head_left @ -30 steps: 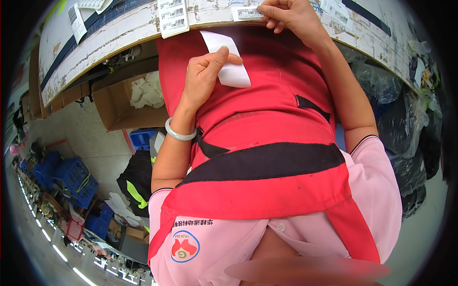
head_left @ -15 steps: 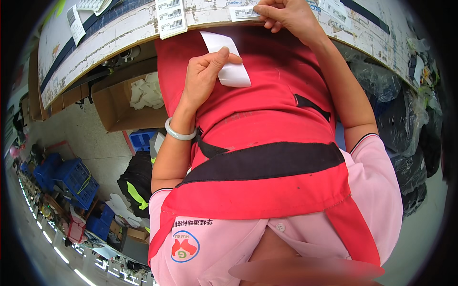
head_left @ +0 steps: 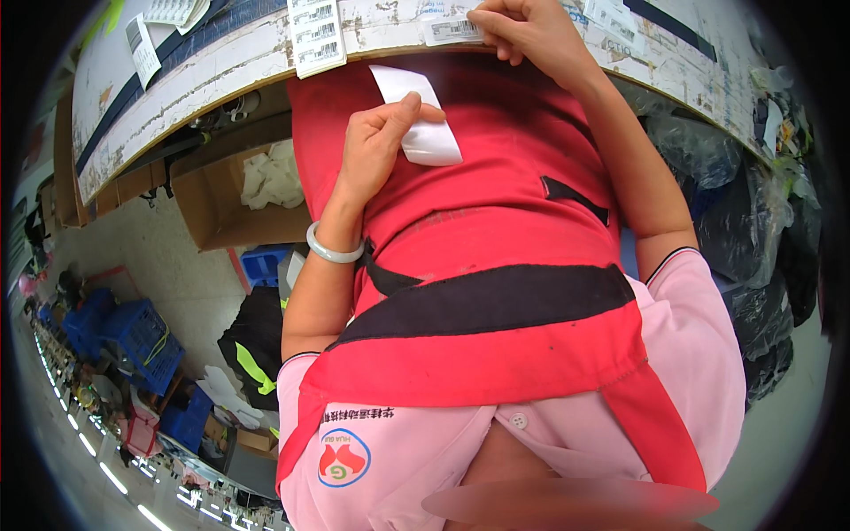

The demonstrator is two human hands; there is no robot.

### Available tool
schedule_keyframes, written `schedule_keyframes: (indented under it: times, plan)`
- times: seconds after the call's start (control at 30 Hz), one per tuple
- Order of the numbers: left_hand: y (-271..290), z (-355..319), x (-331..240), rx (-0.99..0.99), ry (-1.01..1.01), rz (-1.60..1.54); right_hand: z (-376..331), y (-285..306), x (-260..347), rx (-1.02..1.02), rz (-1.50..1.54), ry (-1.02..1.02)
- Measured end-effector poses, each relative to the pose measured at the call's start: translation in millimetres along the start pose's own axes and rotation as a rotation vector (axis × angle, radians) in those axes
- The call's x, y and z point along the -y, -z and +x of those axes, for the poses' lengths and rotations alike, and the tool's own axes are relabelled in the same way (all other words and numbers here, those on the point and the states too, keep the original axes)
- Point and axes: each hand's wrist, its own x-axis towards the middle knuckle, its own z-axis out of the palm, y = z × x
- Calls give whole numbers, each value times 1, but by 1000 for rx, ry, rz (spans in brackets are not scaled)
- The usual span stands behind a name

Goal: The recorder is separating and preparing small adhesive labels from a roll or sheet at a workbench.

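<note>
My left hand is closed, thumb on top, round a glossy white paper strip held in front of the red apron. The strip's upper end points toward the table edge. Over the table, my right hand pinches with thumb and forefinger at the right end of a small white barcode label. The label lies close to the tabletop near its front edge; whether it touches all along I cannot tell. Left of it, a sheet of barcode labels hangs slightly over the edge.
More label strips lie at the table's left, and another label lies right of my right hand. Below the table stands an open cardboard box with pale material inside. Clear and dark plastic bags are at the right, blue crates at the left.
My right hand has shifted slightly left, and the label's left end sits a little lower on the table. My left hand and its strip have hardly moved.
</note>
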Motion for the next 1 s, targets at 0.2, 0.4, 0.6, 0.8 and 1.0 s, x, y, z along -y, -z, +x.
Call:
schedule_keyframes:
  times: [0.2, 0.4, 0.6, 0.8, 1.0]
  plan:
    - [7, -11, -1, -64, 23, -13, -16, 66, -37, -321, 218, 221]
    - [19, -19, -3, -65, 80, -218, -23, 139, -100, -571, -574, -24]
    - [95, -53, 15, -189, 71, -494, -31, 110, -73, -679, -676, 96]
    - [204, -88, 103, -458, 116, -747, -26, -4, -13, -273, -662, 674]
    - [263, -92, 202, -828, 353, -609, 1, -35, 2, -121, -765, 744]
